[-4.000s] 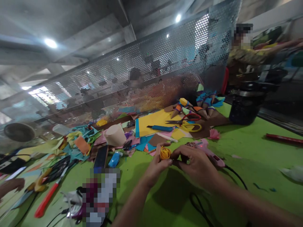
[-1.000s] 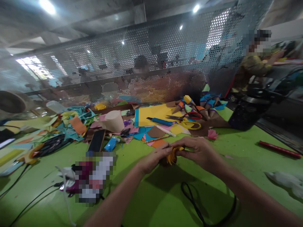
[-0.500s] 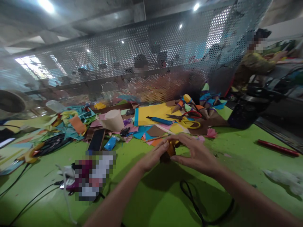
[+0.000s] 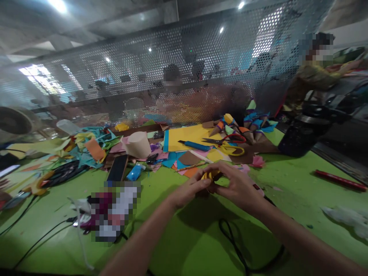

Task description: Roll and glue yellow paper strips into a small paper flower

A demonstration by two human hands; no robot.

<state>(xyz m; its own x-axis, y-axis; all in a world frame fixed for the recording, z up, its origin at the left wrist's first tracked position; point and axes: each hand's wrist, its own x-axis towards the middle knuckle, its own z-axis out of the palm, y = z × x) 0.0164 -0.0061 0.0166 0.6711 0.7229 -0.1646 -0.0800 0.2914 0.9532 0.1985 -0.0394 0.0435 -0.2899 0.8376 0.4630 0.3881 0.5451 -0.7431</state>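
My left hand [image 4: 189,189] and my right hand [image 4: 237,188] meet over the green table, fingers curled round a small folded yellow-and-brown piece [image 4: 209,175]. It looks like paper, but the fingers cover most of it. My left thumb presses along its near side; my right fingers arch over its far side. Just beyond lie coloured paper scraps [image 4: 191,172], a blue box cutter [image 4: 195,145] on a yellow sheet [image 4: 184,134], and scissors with red handles [image 4: 238,138] and yellow handles [image 4: 237,150].
A dark tumbler [image 4: 299,134] stands at right, with a red pen [image 4: 340,180] nearer. At left are a phone [image 4: 117,168], a paper roll [image 4: 138,145], a yellow glue gun [image 4: 38,186] and cables. A perforated metal screen [image 4: 129,76] runs behind; a person [image 4: 319,74] is at far right.
My left thumb has moved over the piece, and more of its yellow folds show upward. My right fingers have closed in a little. A small pale object now shows behind my right hand.
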